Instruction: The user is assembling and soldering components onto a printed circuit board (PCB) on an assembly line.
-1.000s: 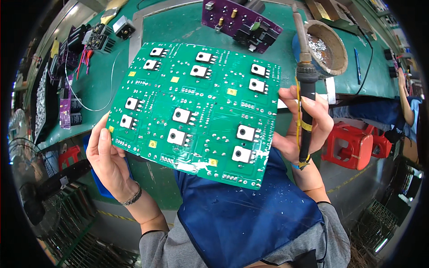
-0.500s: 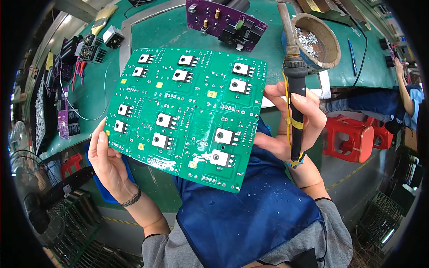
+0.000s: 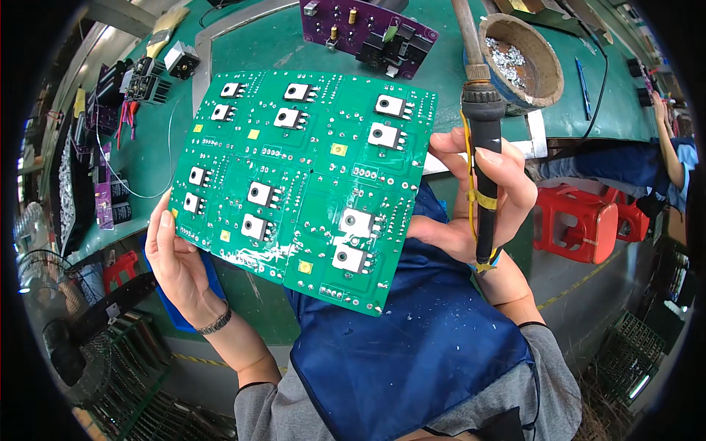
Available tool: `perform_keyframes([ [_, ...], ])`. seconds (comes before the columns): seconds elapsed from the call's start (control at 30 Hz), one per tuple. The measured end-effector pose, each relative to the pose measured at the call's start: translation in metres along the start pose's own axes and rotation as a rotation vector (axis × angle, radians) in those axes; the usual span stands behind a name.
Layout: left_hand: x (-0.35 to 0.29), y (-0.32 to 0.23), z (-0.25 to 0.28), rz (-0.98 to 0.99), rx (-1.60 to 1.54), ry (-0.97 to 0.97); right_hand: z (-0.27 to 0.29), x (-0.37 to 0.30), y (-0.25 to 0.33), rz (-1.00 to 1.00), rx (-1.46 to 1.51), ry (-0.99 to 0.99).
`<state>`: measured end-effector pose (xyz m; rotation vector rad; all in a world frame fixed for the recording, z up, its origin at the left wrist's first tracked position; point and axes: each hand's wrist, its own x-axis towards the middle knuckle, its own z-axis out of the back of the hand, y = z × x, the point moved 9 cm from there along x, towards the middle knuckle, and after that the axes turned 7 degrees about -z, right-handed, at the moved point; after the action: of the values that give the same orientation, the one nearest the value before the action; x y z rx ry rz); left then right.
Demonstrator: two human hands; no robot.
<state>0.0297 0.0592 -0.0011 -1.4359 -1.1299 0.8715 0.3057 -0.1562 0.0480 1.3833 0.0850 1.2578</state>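
Observation:
A green circuit board (image 3: pixel 294 173) is held up in front of me, tilted, with pairs of white-and-black transistors across its face. My left hand (image 3: pixel 175 253) grips its lower left edge, thumb on the front and fingers behind. At the right edge, fingers of my right hand (image 3: pixel 507 184) support the board. That same hand also holds a soldering iron (image 3: pixel 485 140) by its black handle, with yellow tape and wire along it. The iron's metal shaft points away from me, over the table.
Beyond the board a purple circuit board (image 3: pixel 368 33) stands on the green table (image 3: pixel 257 48). A round pot (image 3: pixel 548 62) holds solder scraps. A blue pen (image 3: pixel 582 88) lies to its right. Electronic parts (image 3: pixel 147 81) and a brush (image 3: pixel 165 33) are at left, red stools (image 3: pixel 577 224) at right. Another person's arm (image 3: pixel 665 140) shows far right.
The circuit board has shifted slightly left and its tilt has changed a little, moving the shine across its surface. Both hands keep their grip, and the soldering iron has barely moved.

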Motion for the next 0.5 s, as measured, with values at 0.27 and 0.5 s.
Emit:
perform_keyframes([
  [0.27,-0.002,-0.003,0.001,0.024,-0.050,0.011,-0.004,-0.002,-0.011,-0.047,0.217,-0.047],
  [0.5,-0.003,-0.007,-0.003,0.014,-0.061,-0.010,-0.005,-0.004,-0.014,-0.052,0.096,-0.006],
])
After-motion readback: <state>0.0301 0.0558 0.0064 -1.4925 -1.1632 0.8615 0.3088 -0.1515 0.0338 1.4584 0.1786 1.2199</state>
